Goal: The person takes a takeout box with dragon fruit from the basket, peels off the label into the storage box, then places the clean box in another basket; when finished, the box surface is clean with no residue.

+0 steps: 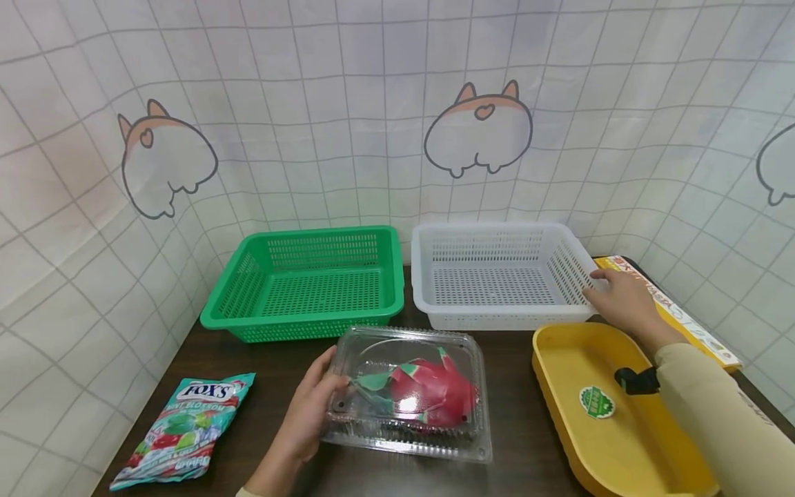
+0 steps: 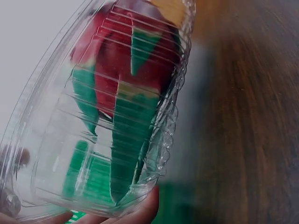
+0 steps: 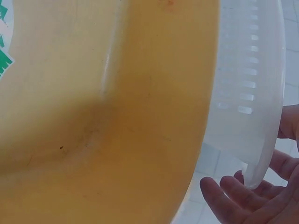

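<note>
A clear plastic clamshell box [image 1: 406, 393] stands at the front middle of the table, tilted slightly, with a red, green-tipped dragon fruit [image 1: 435, 392] inside. My left hand [image 1: 307, 407] grips its left side; in the left wrist view fingers [image 2: 145, 207] show at the box's lower end. At the back, a white plastic basket [image 1: 497, 319] stands beside a green basket [image 1: 304, 328]. My right hand [image 1: 624, 304] holds the right rim of the white basket; in the right wrist view, fingers [image 3: 243, 198] lie around the rim near a corner. Part of that grip is hidden.
A yellow tray [image 1: 577, 442] with a green sticker and a black object [image 1: 636, 380] lies front right, beneath my right forearm. Behind that arm is a yellow and white pasta box [image 1: 689, 321]. A Fox's candy bag [image 1: 186, 428] lies front left. Patterned cloth [image 1: 373, 124] surrounds the table.
</note>
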`<state>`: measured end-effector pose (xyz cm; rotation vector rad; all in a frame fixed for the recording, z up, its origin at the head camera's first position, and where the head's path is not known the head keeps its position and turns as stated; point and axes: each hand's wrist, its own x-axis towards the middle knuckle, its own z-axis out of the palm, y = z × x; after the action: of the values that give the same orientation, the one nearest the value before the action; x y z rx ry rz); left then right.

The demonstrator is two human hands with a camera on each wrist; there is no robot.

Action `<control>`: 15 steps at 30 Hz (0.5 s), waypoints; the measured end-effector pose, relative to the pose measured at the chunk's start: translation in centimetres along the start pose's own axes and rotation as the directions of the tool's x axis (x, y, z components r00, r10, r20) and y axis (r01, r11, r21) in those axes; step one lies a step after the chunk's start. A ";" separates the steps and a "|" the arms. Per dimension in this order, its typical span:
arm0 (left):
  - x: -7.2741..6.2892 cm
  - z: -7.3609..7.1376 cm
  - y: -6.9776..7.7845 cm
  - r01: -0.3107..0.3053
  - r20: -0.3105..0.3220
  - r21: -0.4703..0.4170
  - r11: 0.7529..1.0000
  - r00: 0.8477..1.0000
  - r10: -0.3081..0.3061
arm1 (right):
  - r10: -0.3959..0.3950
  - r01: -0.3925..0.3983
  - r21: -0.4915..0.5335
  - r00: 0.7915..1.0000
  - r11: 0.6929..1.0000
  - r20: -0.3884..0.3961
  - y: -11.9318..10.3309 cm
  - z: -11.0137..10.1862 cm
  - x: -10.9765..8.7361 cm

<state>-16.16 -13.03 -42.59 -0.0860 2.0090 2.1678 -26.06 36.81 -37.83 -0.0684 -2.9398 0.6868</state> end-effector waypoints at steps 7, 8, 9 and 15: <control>-0.2 -0.2 1.4 0.001 0.084 -0.088 0.996 0.996 0.006 | -0.019 0.019 -0.015 1.000 1.000 0.002 -0.1 -0.3 -0.2; -0.2 -0.1 1.7 -0.002 0.096 -0.096 0.995 0.995 0.011 | -0.021 0.021 -0.018 1.000 1.000 0.005 -0.1 -0.4 -0.2; -0.2 0.1 2.0 -0.001 0.106 -0.105 0.994 0.994 0.012 | -0.023 0.024 -0.021 1.000 1.000 0.008 -0.1 -0.4 -0.2; 0.4 1.7 4.5 -0.021 0.145 -0.122 0.992 0.989 0.039 | -0.020 0.020 -0.013 1.000 1.000 0.024 0.0 -0.3 -0.3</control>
<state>-17.16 -11.57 -38.12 0.0871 1.8112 2.2412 -25.76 36.93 -37.56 -0.0328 -2.9638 0.6696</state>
